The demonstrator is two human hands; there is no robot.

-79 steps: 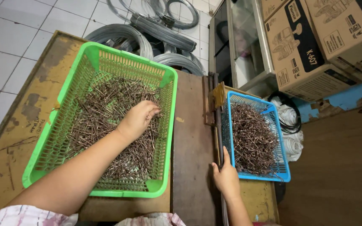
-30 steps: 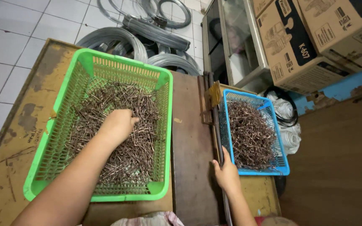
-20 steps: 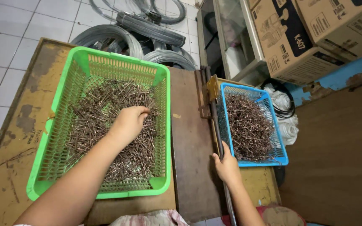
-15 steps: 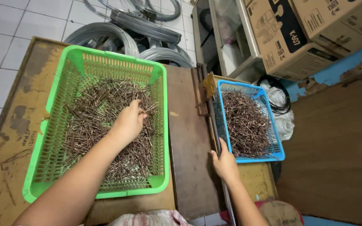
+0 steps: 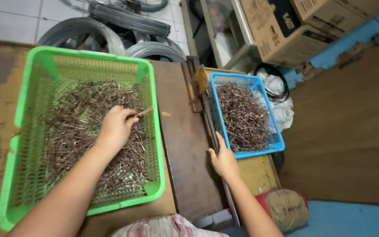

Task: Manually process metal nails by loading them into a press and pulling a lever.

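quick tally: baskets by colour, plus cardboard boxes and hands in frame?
Green basket: 1, left hand in its metal pins
Blue basket: 1, right hand at its near left corner
Cardboard boxes: 2
Hands: 2
Total: 6

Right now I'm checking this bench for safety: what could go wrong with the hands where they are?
1. The left hand is closed on thin metal pins in the green basket; loose ends in the pile could prick the fingers.
2. The right hand rests beside the blue basket, which sits near the bench edge; a nudge might tip it and spill its pins.
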